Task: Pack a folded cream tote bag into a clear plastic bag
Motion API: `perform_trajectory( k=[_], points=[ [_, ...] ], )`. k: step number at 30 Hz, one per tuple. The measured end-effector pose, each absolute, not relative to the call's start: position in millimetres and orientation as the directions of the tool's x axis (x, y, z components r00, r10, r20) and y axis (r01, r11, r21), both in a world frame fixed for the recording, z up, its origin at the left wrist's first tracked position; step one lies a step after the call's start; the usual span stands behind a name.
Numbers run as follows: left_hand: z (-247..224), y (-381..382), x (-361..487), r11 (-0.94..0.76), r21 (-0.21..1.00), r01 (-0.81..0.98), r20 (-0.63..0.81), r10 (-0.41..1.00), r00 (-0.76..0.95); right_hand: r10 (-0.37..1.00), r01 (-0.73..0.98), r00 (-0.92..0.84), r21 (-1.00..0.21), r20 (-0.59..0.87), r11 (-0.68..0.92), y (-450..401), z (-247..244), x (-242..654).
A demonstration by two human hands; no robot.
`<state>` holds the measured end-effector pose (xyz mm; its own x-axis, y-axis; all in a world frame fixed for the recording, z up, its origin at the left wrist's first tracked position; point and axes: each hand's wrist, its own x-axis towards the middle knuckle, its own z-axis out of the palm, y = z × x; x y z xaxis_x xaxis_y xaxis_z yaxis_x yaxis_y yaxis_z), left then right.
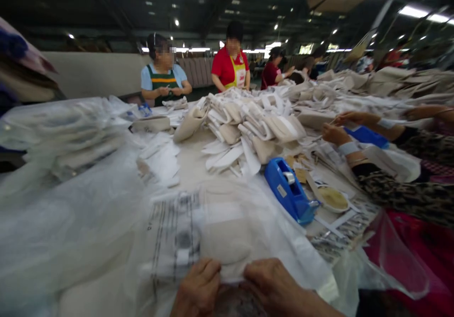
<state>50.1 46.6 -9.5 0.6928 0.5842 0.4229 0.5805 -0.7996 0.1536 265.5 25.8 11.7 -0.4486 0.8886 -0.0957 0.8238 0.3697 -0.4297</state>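
Observation:
A clear plastic bag [177, 234] with dark printing lies flat in front of me, and a folded beige item [225, 236] with a pale band shows through it. My left hand [199, 286] pinches the bag's near edge, its fingers curled. Close by on the right, my right hand [271, 279] grips the same edge with fingers bent. A short stretch of plastic runs between the two hands. Beyond the bag, to the right, stands a blue tape dispenser [291, 192] with a roll in it.
Folded beige pieces [244, 118] are heaped mid-table. Clear plastic bags [71, 189] cover the left side. A co-worker's hands [336, 128] work at the right, near a round yellowish dish [332, 199]. Several people stand across the table, one in a red shirt [222, 69].

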Motion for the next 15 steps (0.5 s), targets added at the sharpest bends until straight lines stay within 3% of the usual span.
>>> perform_trajectory(
  k=[3, 8, 15],
  points=[
    [1, 51, 59, -0.728, 0.31, 0.611, 0.354, 0.685, 0.637, 0.914, 0.85, -0.406, -0.375, -0.019, 0.37, 27, 14, 267],
    [12, 54, 66, -0.678, 0.342, 0.65, 0.29, 0.734, 0.613, 0.92, 0.864, -0.369, -0.315, 0.133, 0.392, 27, 13, 269],
    [6, 52, 67, -0.605, 0.311, 0.733, 0.208, 0.796, 0.568, 0.934, 0.899, -0.353, -0.297, -0.061, 0.321, 44, 2, 269]
  ],
)
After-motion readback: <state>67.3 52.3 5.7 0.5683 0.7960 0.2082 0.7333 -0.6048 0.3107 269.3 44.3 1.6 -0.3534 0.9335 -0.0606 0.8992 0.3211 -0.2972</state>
